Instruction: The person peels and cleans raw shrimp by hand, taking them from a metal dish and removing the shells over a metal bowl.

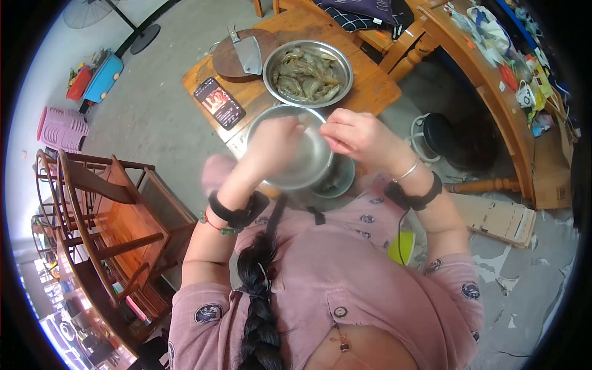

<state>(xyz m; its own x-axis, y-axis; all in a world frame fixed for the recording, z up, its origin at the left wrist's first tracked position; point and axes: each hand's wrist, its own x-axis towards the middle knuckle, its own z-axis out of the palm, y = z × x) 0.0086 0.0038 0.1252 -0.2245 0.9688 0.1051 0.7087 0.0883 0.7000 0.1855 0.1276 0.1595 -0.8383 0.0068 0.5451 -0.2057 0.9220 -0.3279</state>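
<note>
My left hand (277, 145) is over the left side of a wide metal bowl (316, 154), its fingers smeared by motion. Beside it, at the bowl's right rim, my right hand (357, 134) has its fingertips pinched together; whatever they hold is too small to make out. A steel bowl (348, 73) full of raw shrimp (306, 75) stands on the wooden table (271, 31) just beyond my hands. Partly hidden under the wide bowl's right edge is a greenish container (345, 179).
A cleaver (249, 55) lies on a round chopping board (223, 60). Nearer me is a phone (219, 103) with a lit screen. Wooden chairs (117, 209) stand at left, a black-topped stool (439, 134) at right, and flat cardboard (493, 219) on the floor.
</note>
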